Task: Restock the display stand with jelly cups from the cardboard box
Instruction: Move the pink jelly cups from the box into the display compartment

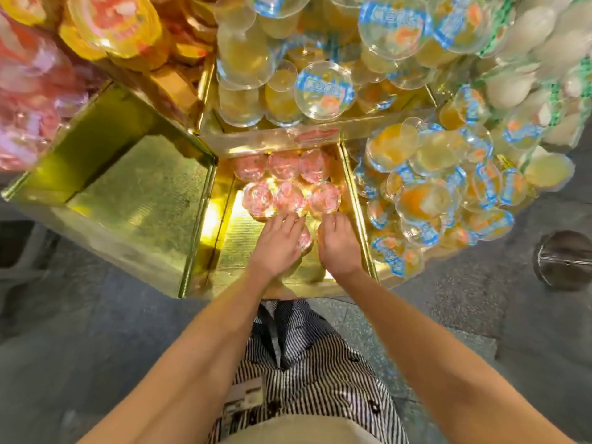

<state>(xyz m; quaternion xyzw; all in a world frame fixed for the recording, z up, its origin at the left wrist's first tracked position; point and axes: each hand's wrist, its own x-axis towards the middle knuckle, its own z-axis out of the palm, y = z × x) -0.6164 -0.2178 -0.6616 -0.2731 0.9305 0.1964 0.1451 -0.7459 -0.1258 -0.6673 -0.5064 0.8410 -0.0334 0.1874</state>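
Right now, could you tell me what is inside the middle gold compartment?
Six pink jelly cups in two rows; left hand partly covers another pink cup; what right hand covers is hidden.

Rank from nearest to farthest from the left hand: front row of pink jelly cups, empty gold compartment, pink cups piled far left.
1. The front row of pink jelly cups, just beyond the left hand.
2. The empty gold compartment, adjacent left.
3. The pile of pink cups, far left, higher.

No legible text anywhere.
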